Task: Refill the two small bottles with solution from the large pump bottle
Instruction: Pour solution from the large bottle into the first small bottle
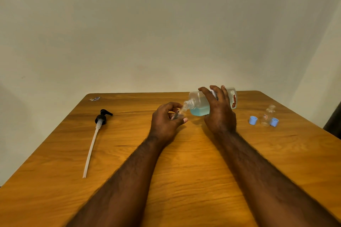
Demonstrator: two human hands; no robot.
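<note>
Fingers (170,106) of the left hand (165,121) — curled round a small bottle (177,114), held tilted over mid-table (184,162). Right hand (220,114) — wrapped over the large bottle (200,104), which is tipped with its open neck at the small bottle's mouth. Handling, judged: large bottle part-full, moderately heavy, smooth plastic, likely slippery — grip mid-body. Small bottle light, rigid; hold by its body. Second small bottle (267,116) upright at right, uncapped, between two blue caps (253,120).

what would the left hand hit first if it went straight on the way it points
Likely the neck of the big bottle: the left hand, gripping a small bottle, points away and slightly right at it. Depth is unclear, but they look close.
</note>
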